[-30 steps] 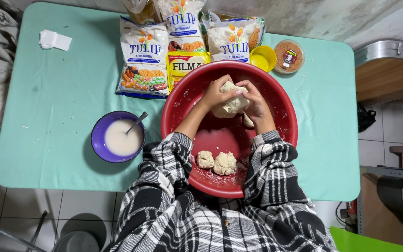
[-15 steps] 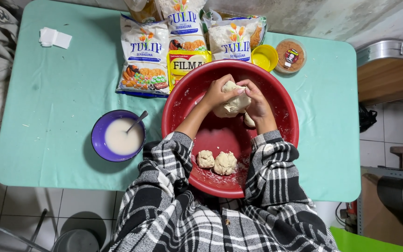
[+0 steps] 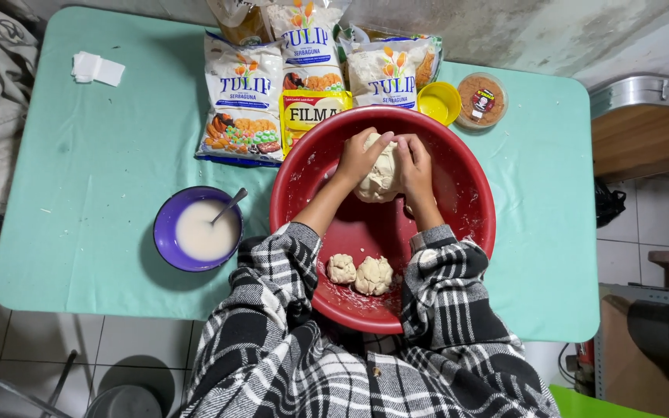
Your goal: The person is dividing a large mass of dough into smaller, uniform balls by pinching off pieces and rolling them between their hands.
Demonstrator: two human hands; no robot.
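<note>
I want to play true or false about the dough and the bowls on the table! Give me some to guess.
1. Both hands, left hand and right hand, press the big dough lump. True.
2. The big bowl is blue. False: it is red.
3. Two small dough pieces lie in the big bowl near the person. True.
4. The purple bowl is empty. False: it holds white liquid and a spoon.
5. The table is yellow. False: it is light green.
</note>
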